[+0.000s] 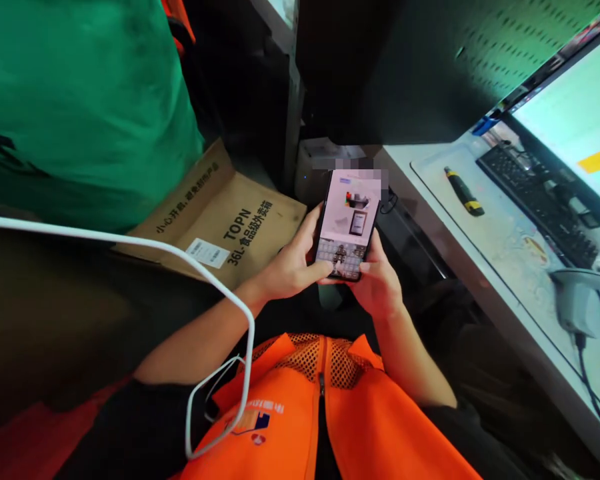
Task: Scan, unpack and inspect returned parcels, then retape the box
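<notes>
A smartphone [349,220] is held upright in front of me, its lit screen showing a chat with pictures and a keyboard at the bottom. My left hand [297,260] wraps round its left edge, the thumb over the keyboard. Round the lower right edge curl the fingers of my right hand [380,280], with that thumb at the keyboard's right side. Both hands are closed on the phone. Its back is hidden from me.
A cardboard box [260,220] with printed lettering lies to the left, by a large green bag [80,113]. A white cable [180,250] crosses my left side. On the desk [445,260] at right are a utility knife [463,191], a keyboard [535,200] and a barcode scanner [575,307].
</notes>
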Motion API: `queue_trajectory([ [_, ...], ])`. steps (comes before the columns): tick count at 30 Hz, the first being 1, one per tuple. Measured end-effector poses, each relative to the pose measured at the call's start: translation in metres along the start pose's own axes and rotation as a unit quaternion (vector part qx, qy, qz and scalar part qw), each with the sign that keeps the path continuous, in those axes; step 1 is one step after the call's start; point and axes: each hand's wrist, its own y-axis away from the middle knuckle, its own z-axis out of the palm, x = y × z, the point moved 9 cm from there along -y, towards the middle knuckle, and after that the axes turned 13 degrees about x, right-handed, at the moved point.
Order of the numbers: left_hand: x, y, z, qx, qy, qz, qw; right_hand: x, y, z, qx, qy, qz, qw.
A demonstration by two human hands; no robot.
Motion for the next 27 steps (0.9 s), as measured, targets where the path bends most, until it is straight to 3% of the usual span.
queue_trajectory([
  [10, -0.011, 0.013, -0.009, 0.065, -0.169, 0.006, 0.983, 0.015, -0.001, -0.007, 0.066, 0.019, -0.041, 0.997],
  [16, -0.017, 0.017, 0.002, 0.030, -0.088, -0.019, 0.995, 0.020, -0.002, -0.024, 0.105, 0.022, -0.049, 0.993],
  [27, -0.020, 0.012, -0.001, 0.025, -0.079, -0.004, 0.997, 0.027, -0.001, -0.019, 0.065, -0.005, 0.000, 0.998],
])
